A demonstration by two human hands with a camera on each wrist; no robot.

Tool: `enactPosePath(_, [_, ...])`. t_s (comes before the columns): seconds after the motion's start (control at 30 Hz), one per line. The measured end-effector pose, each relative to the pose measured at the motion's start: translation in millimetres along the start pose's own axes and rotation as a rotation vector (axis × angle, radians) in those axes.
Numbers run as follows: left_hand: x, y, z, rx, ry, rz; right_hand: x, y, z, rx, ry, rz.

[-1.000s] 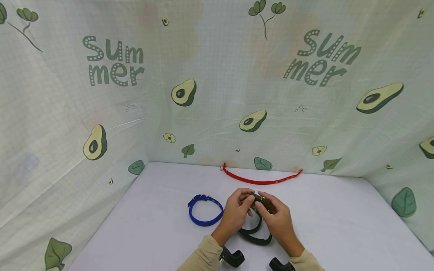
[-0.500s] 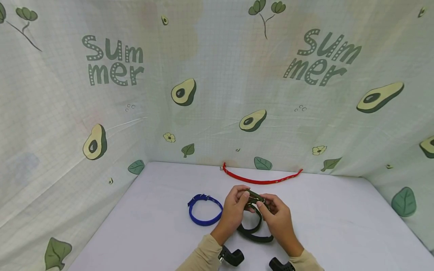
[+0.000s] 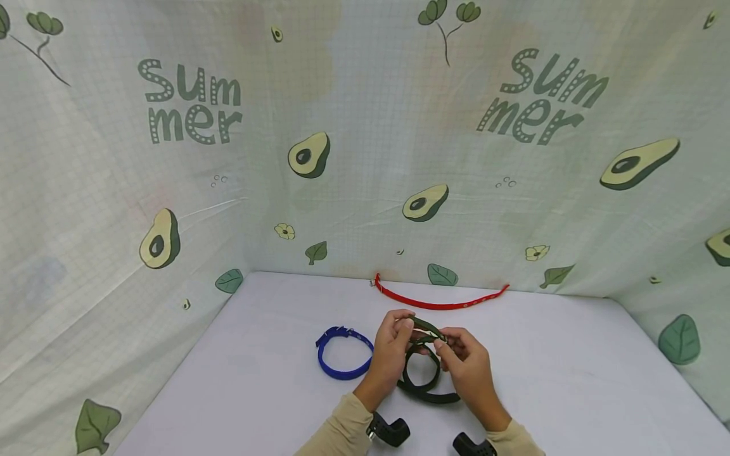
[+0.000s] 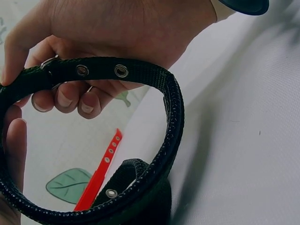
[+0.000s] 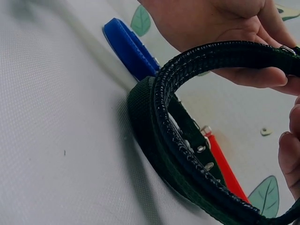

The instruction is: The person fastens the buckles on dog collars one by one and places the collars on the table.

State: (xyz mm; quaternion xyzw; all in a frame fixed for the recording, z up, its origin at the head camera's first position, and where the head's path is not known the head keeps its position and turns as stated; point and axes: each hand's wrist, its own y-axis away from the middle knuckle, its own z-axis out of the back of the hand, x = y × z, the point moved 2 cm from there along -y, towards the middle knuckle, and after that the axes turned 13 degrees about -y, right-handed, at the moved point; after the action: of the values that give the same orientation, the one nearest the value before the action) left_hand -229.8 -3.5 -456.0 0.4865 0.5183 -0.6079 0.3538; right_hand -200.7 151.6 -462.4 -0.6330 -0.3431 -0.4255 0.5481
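Note:
Between my left hand (image 3: 389, 354) and right hand (image 3: 471, 372) hangs a dark green buckle collar (image 4: 174, 117), bent into a loop. Fingers of both hands pinch its upper part. Two metal eyelets and a buckle (image 4: 48, 63) sit near my right hand in the left wrist view; part of the buckle is covered. A black stitched lining runs inside the loop (image 5: 164, 108). Behind it, a second dark green collar (image 5: 140, 110) with eyelets stands curled on the table, partly hidden; in the head view its ring (image 3: 438, 369) shows just below my hands.
A blue collar (image 3: 342, 375), closed in a ring, lies to the left of my hands. Stretched along the back is a red collar (image 3: 445, 307). Black wrist-worn devices (image 3: 392, 433) are at both wrists. A printed cloth (image 3: 365, 209) hangs behind the white table (image 3: 256, 354).
My left hand has moved slightly up and left, away from the right. The dark green collar between them has spread from a bunched strap into a wider loop. The right hand barely moves.

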Motion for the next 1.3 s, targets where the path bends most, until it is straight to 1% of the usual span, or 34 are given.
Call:
enactPosePath(0.23, [-0.5,0.3,-0.2,-0.014,-0.004,0.032,-1.3,-0.5,1.1,0.008,-0.029,-0.004])
enactPosePath(0.53, [-0.5,-0.1,-1.9,-0.013,0.010,0.032,2.9,-0.7,1.1,0.009,-0.073,0.019])
enactPosePath(0.63, [-0.8,0.2,-3.4,0.004,0.018,0.024,3.1,-1.2,2.0,0.002,-0.101,0.016])
enactPosePath(0.73, [-1.5,1.5,-5.0,0.038,0.005,0.018,3.0,-2.1,3.7,0.000,-0.141,-0.003])
enactPosePath(0.87, [-1.2,2.9,-6.4,0.072,-0.086,0.010,2.2,-3.9,6.7,0.019,-0.208,-0.043])
enactPosePath(1.0, [-1.2,3.8,-6.5,0.079,-0.174,-0.011,-0.6,-5.7,8.3,0.046,-0.303,-0.104])
enactPosePath(1.17, [-1.0,4.5,-7.1,0.086,-0.230,-0.052,-1.7,-6.9,7.8,0.059,-0.443,-0.219])
enactPosePath(1.3, [-0.7,4.9,-7.7,0.072,-0.266,-0.077,-1.8,-8.3,7.5,0.061,-0.510,-0.287])
